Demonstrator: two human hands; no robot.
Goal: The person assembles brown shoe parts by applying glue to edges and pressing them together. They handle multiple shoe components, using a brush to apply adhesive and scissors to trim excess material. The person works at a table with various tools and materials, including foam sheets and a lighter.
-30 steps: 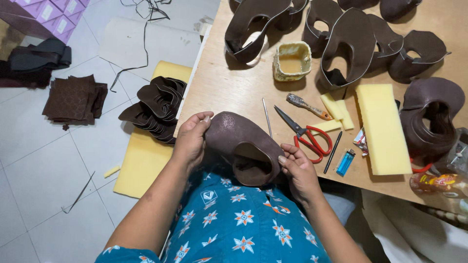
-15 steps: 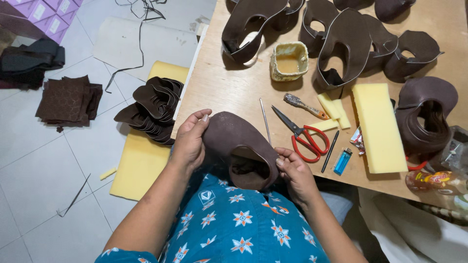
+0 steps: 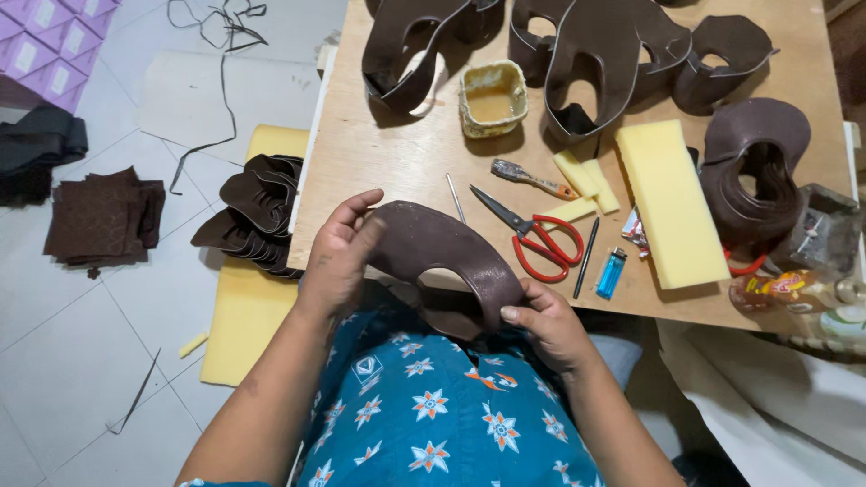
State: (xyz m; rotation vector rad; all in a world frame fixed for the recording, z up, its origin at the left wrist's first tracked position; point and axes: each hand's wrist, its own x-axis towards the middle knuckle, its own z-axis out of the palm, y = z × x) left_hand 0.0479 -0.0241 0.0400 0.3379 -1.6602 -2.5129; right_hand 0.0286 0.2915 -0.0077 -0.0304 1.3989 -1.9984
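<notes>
A curved brown leather shoe-upper piece with an oval opening is held over the near edge of a wooden table. My left hand grips its left end, fingers wrapped over the top. Its right end is pinched by my right hand, thumb on the outer face. Just beyond the piece lie red-handled scissors, a thin metal awl and a small brush.
More brown uppers crowd the far side, with a stack at right. A glue tub, yellow foam block, blue lighter and pen lie between. Floor at left holds cut pieces on yellow foam.
The leather piece has been turned and lifted slightly: its oval opening now faces more toward me, and my right hand has shifted lower along its right end.
</notes>
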